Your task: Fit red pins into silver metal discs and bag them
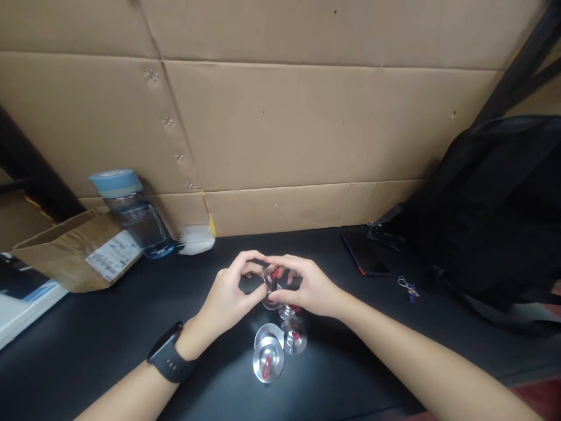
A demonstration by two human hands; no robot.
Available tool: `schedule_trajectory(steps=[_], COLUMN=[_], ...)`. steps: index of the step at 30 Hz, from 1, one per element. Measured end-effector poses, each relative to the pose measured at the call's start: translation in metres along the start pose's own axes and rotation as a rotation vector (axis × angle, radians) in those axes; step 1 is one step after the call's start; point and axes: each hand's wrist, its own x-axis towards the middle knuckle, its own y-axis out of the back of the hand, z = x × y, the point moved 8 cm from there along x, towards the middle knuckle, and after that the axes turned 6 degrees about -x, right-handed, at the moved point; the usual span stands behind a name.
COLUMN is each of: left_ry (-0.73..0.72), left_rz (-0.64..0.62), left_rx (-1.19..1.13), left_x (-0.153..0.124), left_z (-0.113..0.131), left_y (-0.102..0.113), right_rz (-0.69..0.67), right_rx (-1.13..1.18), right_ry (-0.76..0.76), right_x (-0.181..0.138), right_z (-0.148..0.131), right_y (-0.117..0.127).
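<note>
Above the dark table, a small metal finger cymbal [268, 279] with a red loop is tilted up between my two hands. My left hand [234, 295] is closed, thumb and fingers pinching the cymbal's edge from the left. Reaching in from the right, my right hand [313, 286] has its thumb and fingers closed around the same cymbal near its red loop, partly hiding it. More cymbals lie just below my hands: one [295, 337] with a red loop, and another [268, 361] overlapping a silver one [267, 331]. Others directly under my fingers are partly covered.
A blue-lidded water bottle [140, 216] leans beside an open cardboard box [74, 251] at left. White packets [196, 240] lie at the back. To the right are a dark phone [366, 254], a small keychain [409, 288] and a black backpack [491, 216]. Cardboard panels [280, 134] wall the back.
</note>
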Motion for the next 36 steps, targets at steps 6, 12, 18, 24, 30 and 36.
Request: schedule_trajectory(steps=[6, 12, 18, 24, 30, 36], left_ry=[0.020, -0.020, -0.097, -0.105, -0.071, -0.075], left_rz=[0.021, 0.044, 0.032, -0.104, -0.152, -0.127], left_rx=[0.005, 0.086, 0.376, 0.473, 0.514, 0.476], left_x=[-0.002, 0.004, 0.016, 0.019, 0.019, 0.019], left_z=[-0.001, -0.002, -0.018, -0.042, -0.053, -0.048], left_y=[-0.001, 0.013, 0.041, 0.038, 0.036, 0.038], right_rz=[-0.009, 0.053, 0.099, 0.003, -0.047, -0.079], right_rx=[-0.125, -0.098, -0.265, -0.587, -0.636, -0.630], right_ry=[0.037, 0.003, -0.025, -0.132, -0.181, -0.225], right_x=[-0.002, -0.001, 0.004, 0.004, 0.004, 0.004], right_z=[-0.009, -0.001, 0.015, 0.053, 0.071, 0.079], right_y=[-0.001, 0.003, 0.025, 0.043, 0.051, 0.049])
